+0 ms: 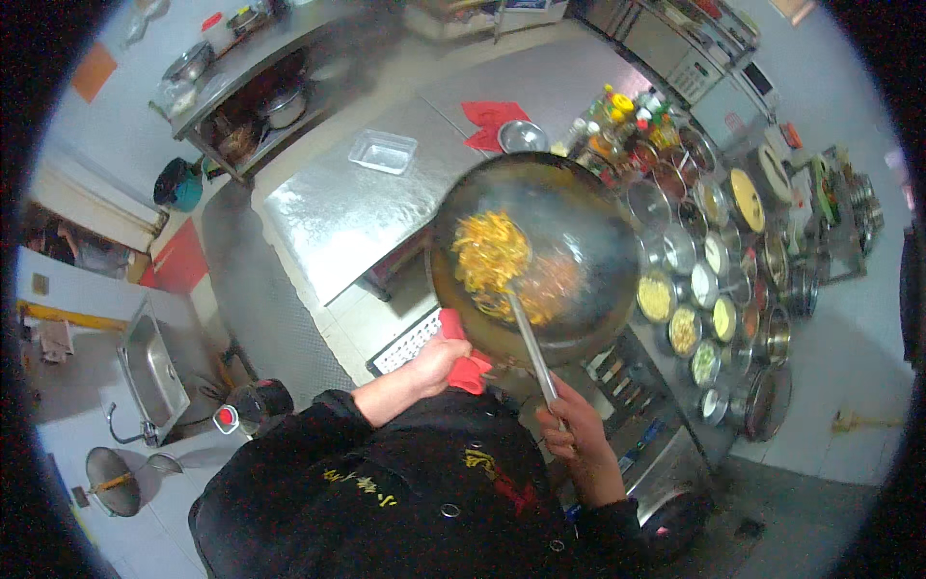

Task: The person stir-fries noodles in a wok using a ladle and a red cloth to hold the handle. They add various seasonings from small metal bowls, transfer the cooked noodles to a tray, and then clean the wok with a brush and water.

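Observation:
A large dark wok (535, 188) is lifted in front of me, its inside turned up. My left hand (438, 362) grips the wok's near left edge through a folded red cloth (463, 354). In my right hand (579, 430) is the handle of a metal ladle (532, 340), which slants up into the wok. Heaped around the ladle's bowl is a yellow-orange shredded food (490, 253), and it mostly hides the bowl. More food lies on the wok's bottom beside it, partly blurred by steam.
A steel table (325, 224) beyond the wok carries a clear plastic container (383, 152), a metal bowl (522, 136) and a red cloth (492, 119). Sauce bottles (622, 108) and several seasoning bowls (657, 297) crowd the right. A sink (152, 369) stands at left.

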Demonstrator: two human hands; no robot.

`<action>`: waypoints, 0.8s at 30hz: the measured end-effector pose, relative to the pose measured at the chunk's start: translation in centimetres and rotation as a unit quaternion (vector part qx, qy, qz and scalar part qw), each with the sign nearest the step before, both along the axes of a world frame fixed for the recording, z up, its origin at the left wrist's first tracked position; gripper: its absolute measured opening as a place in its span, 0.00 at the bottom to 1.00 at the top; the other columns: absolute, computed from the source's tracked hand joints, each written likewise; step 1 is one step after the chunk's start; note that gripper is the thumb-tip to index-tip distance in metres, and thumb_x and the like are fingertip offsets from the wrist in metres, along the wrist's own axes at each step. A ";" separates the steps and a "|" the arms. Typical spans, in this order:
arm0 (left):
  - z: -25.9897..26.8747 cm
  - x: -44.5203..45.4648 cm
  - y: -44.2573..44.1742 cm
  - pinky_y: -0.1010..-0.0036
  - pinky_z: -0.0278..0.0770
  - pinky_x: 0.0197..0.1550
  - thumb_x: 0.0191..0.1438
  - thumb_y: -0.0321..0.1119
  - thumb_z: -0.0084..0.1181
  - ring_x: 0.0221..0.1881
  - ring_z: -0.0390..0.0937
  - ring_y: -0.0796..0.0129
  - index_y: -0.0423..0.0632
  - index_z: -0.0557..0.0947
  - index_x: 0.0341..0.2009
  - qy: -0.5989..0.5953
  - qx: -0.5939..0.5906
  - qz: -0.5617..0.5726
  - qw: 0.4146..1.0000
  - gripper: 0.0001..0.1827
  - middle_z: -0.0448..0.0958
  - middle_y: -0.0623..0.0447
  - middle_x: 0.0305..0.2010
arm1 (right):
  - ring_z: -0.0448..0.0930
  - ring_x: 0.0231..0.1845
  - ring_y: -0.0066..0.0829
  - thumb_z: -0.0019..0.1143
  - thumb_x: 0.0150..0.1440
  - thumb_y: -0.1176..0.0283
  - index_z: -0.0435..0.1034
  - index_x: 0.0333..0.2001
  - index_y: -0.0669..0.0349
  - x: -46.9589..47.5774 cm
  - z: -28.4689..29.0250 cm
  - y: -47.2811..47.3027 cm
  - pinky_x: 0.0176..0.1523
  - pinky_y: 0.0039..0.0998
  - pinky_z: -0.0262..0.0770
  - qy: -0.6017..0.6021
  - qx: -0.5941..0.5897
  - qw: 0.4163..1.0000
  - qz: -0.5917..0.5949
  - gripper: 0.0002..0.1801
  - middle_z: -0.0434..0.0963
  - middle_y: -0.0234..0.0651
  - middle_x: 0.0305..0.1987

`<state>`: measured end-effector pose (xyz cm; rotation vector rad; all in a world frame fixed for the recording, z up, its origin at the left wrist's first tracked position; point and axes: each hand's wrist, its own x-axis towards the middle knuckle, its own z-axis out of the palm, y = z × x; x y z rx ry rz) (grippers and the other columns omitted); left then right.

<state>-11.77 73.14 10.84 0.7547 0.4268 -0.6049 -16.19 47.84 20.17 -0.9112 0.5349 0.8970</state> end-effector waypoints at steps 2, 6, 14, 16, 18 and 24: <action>-0.5 0.9 2.8 0.60 0.81 0.35 0.45 0.21 0.45 0.34 0.79 0.54 0.41 0.66 0.47 -0.024 0.017 0.077 0.997 0.20 0.75 0.44 0.36 | 0.54 0.11 0.13 0.39 0.59 0.76 0.47 0.70 0.41 4.5 0.5 2.9 0.11 0.16 0.50 0.027 0.008 0.998 0.061 0.35 0.61 0.25 0.21; -0.7 3.5 3.8 0.62 0.80 0.37 0.43 0.20 0.44 0.36 0.77 0.56 0.40 0.66 0.47 -0.027 0.095 0.208 0.973 0.21 0.73 0.45 0.39 | 0.54 0.10 0.13 0.38 0.60 0.74 0.47 0.69 0.39 12.7 -3.0 3.4 0.10 0.16 0.49 0.026 0.096 0.984 0.145 0.34 0.62 0.26 0.22; -10.0 7.5 -3.1 0.63 0.80 0.35 0.43 0.19 0.41 0.35 0.77 0.56 0.37 0.66 0.47 0.006 0.139 0.468 0.873 0.22 0.73 0.45 0.37 | 0.53 0.10 0.12 0.39 0.62 0.71 0.44 0.70 0.42 28.6 -11.8 1.5 0.09 0.15 0.47 0.047 0.170 0.908 0.380 0.33 0.61 0.27 0.22; -10.4 8.9 -5.2 0.64 0.79 0.35 0.43 0.18 0.40 0.35 0.77 0.57 0.36 0.67 0.47 0.029 0.144 0.532 0.834 0.22 0.74 0.45 0.37 | 0.53 0.12 0.12 0.41 0.60 0.70 0.42 0.71 0.42 32.2 -12.5 1.2 0.09 0.15 0.48 0.039 0.198 0.878 0.435 0.36 0.61 0.27 0.22; -11.3 10.4 -7.7 0.64 0.80 0.34 0.43 0.19 0.40 0.33 0.77 0.57 0.37 0.67 0.44 0.065 0.142 0.587 0.794 0.19 0.74 0.45 0.35 | 0.54 0.12 0.12 0.41 0.59 0.71 0.41 0.71 0.42 35.8 -13.0 1.0 0.09 0.16 0.49 0.026 0.176 0.857 0.484 0.37 0.61 0.26 0.22; -11.8 11.3 -9.6 0.63 0.81 0.31 0.44 0.20 0.42 0.30 0.78 0.59 0.38 0.69 0.37 0.121 0.097 0.708 0.689 0.11 0.74 0.46 0.33 | 0.57 0.10 0.15 0.36 0.61 0.75 0.39 0.71 0.44 40.9 -12.8 5.0 0.09 0.20 0.53 0.085 0.128 0.802 0.577 0.35 0.61 0.28 0.21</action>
